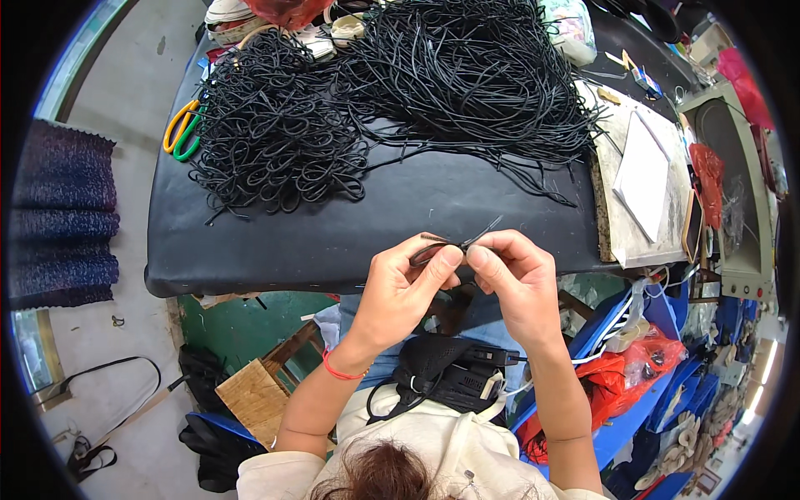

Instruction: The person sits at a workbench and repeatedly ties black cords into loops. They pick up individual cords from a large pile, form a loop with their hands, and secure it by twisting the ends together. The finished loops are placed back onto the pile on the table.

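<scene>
Between my two hands, just over the near edge of the black table (275,242), is a thin black cord (428,252) bent into a loop, with loose ends sticking out. My left hand (406,279) pinches the loop between thumb and fingertips. Close against it, my right hand (515,275) pinches the cord near its ends. The fingertips hide where the strands cross. Beyond my hands lies a heap of looped black cords (279,125) on the left. A larger pile of loose, straighter black cords (475,75) spreads on the right.
Scissors (185,132) with orange and green handles lie at the table's left edge. On the right, a worn board (607,175) carries a white sheet (643,175). Below it stands a blue bin (658,321) with red plastic bags (621,379). A wooden stool (254,400) is at lower left.
</scene>
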Action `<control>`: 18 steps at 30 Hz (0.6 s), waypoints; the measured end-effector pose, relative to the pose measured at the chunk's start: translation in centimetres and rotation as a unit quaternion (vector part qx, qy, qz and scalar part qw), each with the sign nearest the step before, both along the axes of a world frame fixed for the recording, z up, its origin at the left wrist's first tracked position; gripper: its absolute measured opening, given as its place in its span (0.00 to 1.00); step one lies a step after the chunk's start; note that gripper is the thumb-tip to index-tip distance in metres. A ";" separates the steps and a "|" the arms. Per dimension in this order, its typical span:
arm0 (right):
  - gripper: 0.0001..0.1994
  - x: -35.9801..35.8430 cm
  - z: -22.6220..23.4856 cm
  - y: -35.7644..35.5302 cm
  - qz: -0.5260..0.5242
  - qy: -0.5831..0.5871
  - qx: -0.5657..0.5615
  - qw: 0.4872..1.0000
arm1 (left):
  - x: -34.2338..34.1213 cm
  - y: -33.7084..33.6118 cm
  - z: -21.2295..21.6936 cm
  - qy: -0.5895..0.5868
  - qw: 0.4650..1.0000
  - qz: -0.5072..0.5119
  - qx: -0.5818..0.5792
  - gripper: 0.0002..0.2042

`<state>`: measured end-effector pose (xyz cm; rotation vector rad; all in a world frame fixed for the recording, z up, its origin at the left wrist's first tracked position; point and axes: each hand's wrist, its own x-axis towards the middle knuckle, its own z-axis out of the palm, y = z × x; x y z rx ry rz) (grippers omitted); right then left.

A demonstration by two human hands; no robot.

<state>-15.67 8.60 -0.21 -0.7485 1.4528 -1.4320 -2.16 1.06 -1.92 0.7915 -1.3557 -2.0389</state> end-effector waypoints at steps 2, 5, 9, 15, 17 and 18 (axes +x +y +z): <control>0.07 0.4 0.5 0.2 0.003 0.008 -0.004 1.000 | 0.1 0.1 -0.2 0.009 1.000 0.001 0.001 0.11; 0.06 0.8 0.5 0.3 0.002 0.058 -0.026 0.998 | -0.1 0.5 -0.4 0.016 1.000 0.016 0.011 0.11; 0.07 0.4 0.3 0.7 0.030 0.132 -0.021 0.991 | -0.3 0.7 -0.5 0.015 0.999 0.032 0.026 0.11; 0.07 1.6 0.4 0.3 -0.030 -0.060 0.002 0.998 | -1.6 0.7 0.0 0.072 0.992 0.090 0.056 0.10; 0.07 2.3 0.6 0.2 -0.045 -0.055 -0.012 0.997 | -1.4 0.3 0.2 0.102 0.987 0.073 0.101 0.10; 0.07 2.5 1.1 0.2 -0.065 -0.029 -0.005 0.997 | -1.1 -0.2 0.2 0.112 0.985 0.058 0.120 0.10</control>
